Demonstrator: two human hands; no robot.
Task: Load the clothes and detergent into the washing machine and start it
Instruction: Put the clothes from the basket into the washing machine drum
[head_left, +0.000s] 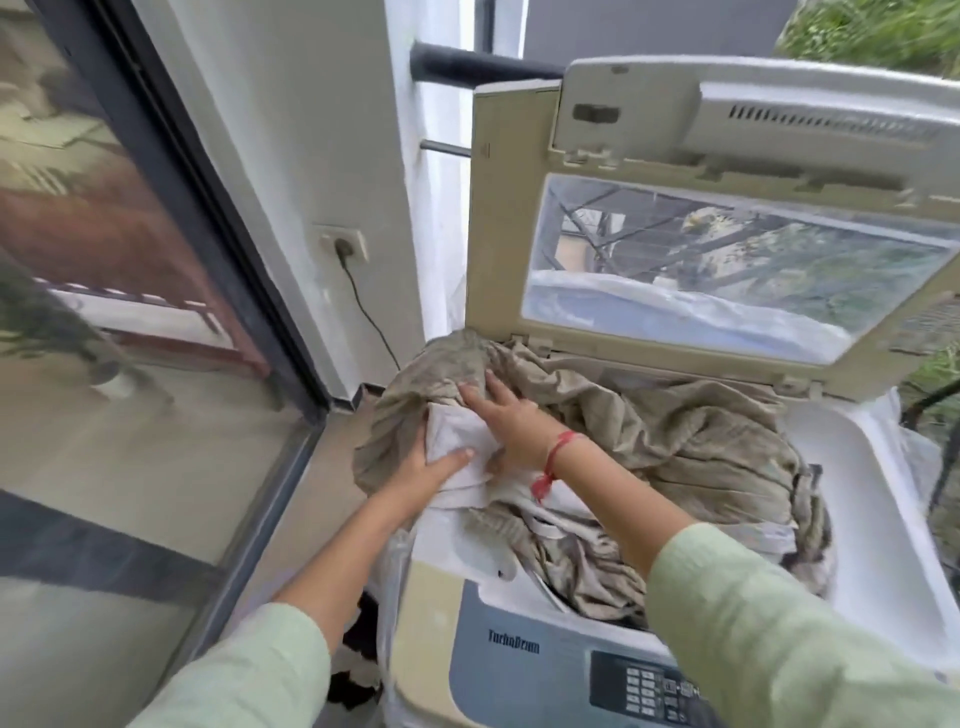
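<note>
A top-loading washing machine (852, 499) stands with its lid (498, 223) raised. A large beige cloth (691, 441) fills the tub opening and bulges over the machine's far left corner. A white cloth (462, 441) lies in the bundle at that corner. My left hand (431, 470) holds the bundle from the left, thumb on the white cloth. My right hand (501, 418) presses flat on the beige and white cloth from above, fingers spread. No detergent is in view.
The control panel (644, 688) with buttons sits at the machine's near edge. A wall socket (343, 244) with a plugged cable is on the white wall to the left. A glass sliding door (130, 312) runs along the left. Something black and white (361, 644) lies on the floor beside the machine.
</note>
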